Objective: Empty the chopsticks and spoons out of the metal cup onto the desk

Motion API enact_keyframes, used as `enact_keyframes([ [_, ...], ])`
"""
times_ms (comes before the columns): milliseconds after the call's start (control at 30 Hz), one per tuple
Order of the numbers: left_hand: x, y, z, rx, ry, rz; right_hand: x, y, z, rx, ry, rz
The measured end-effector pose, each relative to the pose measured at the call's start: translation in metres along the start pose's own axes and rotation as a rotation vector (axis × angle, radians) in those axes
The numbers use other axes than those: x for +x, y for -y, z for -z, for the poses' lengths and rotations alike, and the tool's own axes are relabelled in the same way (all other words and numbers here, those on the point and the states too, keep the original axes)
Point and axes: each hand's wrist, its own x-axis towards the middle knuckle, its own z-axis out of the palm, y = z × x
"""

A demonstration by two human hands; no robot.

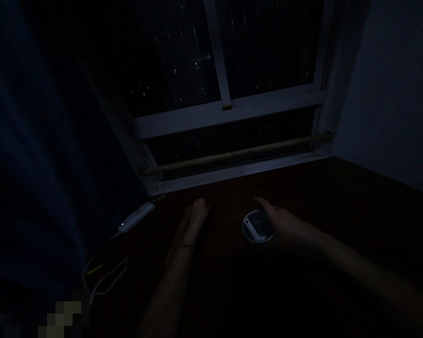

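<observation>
The scene is very dark. A round cup [262, 225] with a dark top, a pale rim and a white strap across its lid stands against the palm of my right hand [280, 223]. The thumb sticks out past its far side; the other fingers are hidden behind and below it, seemingly around the cup. My left hand [199, 210] rests on the dark brown tabletop [229, 197] with its fingers curled in. What it holds, if anything, is hidden. Thin, light brown sticks [179, 234] lie along the left side of that wrist, which wears a dark bracelet.
A white power strip [137, 217] with a small light lies at the left, near a dark blue curtain [49, 141]. White cable [107, 281] loops below it. A window [232, 101] with a wooden bar [239, 152] is behind the table; a pale wall [391, 98] stands at right.
</observation>
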Motion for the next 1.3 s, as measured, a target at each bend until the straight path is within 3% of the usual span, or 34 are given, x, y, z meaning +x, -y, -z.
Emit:
enact_keyframes([
  [100, -0.032, -0.043, 0.042, -0.353, 0.011, -0.245, 0.002, -0.002, -0.002, -0.017, 0.008, 0.008],
  [167, -0.062, -0.072, 0.064, -0.423, 0.049, -0.421, 0.004, -0.005, -0.004, -0.028, -0.003, 0.04],
  [233, -0.091, -0.094, 0.077, -0.283, 0.081, -0.488, 0.006, -0.01, -0.007, -0.026, -0.024, 0.076],
  [333, -0.116, -0.11, 0.08, -0.018, 0.099, -0.597, 0.007, -0.015, -0.01, -0.013, -0.042, 0.097],
  [467, -0.121, -0.114, 0.076, 0.112, 0.105, -0.682, 0.007, -0.015, -0.01, -0.003, -0.037, 0.081],
  [700, -0.126, -0.12, 0.077, 0.313, -0.009, -0.744, 0.008, -0.012, -0.01, -0.001, -0.016, 0.101],
  [900, -0.135, -0.121, 0.087, 0.265, -0.031, -0.8, 0.01, -0.014, -0.012, -0.032, -0.026, 0.085],
  [1033, -0.141, -0.119, 0.099, 0.144, -0.08, -0.81, 0.01, -0.017, -0.013, -0.044, -0.033, 0.096],
  [1133, -0.143, -0.112, 0.111, -0.047, -0.199, -0.747, 0.009, -0.014, -0.011, -0.028, -0.018, 0.098],
  [1200, -0.142, -0.104, 0.121, -0.256, -0.302, -0.659, 0.008, -0.01, -0.008, -0.014, 0.006, 0.08],
  [1300, -0.132, -0.089, 0.134, -0.562, -0.469, -0.411, 0.006, -0.005, -0.004, -0.037, 0.044, 0.013],
])
